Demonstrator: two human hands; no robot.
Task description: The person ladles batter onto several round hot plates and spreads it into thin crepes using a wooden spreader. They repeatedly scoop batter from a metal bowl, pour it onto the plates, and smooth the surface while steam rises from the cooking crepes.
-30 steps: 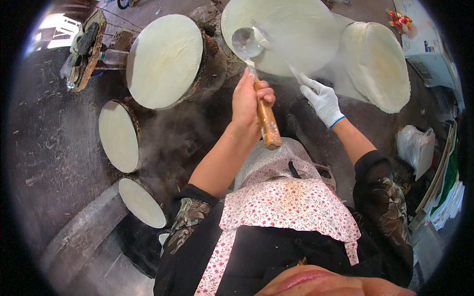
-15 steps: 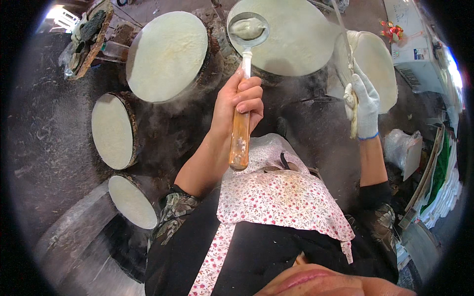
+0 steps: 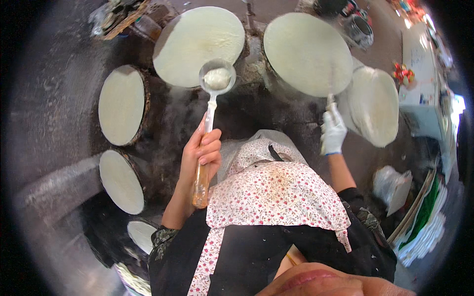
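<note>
My left hand is closed around the wooden grip of a metal ladle. A lump of pale, wet batter sits in its round bowl, which overlaps the near edge of a batter-covered round griddle. My right hand, in a white glove, grips a long thin spatula. The blurred blade reaches over the near right part of another round griddle with a pale sheet on it. Just right of that hand lies a stack of thin round sheets.
More coated griddles curve down the left side, with faint steam around them. A metal pot stands at the far right. A plastic-wrapped bundle and stacked boards are at the right; a white cabinet stands behind.
The view has shifted. My right hand and spatula have moved left, from beside the sheet stack to the right-hand griddle. My left hand still holds the loaded ladle, now lower and farther left.
</note>
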